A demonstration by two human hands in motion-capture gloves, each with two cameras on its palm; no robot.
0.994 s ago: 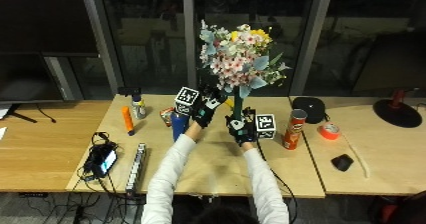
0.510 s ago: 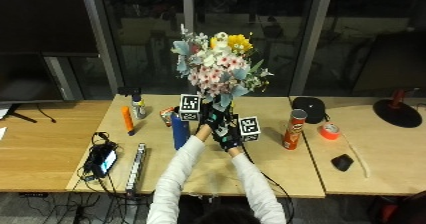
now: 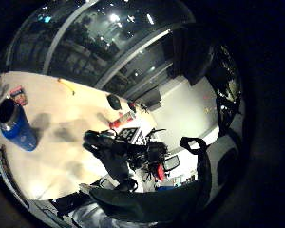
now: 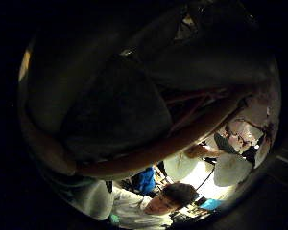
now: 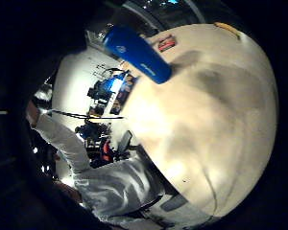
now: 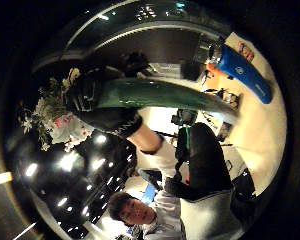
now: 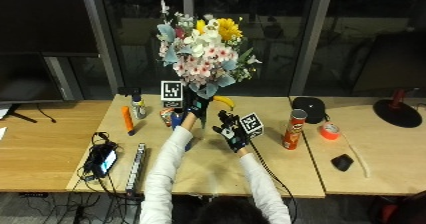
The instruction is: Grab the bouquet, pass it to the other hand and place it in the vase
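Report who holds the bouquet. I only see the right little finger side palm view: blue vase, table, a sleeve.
Observer: The left hand grips the bouquet, raised above the table.
Operator: Confirm the right hand is off it.
Observer: The right hand is apart from the bouquet and holds nothing.
Operator: Check the vase's mouth.
Observer: The blue vase stands upright, mouth open, no flowers in it.

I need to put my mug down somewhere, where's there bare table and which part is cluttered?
Bare wood lies between the right hand and the red chip can, and at the table's far left, beyond the cables. It is crowded by the blue vase, orange tool and small bottle.
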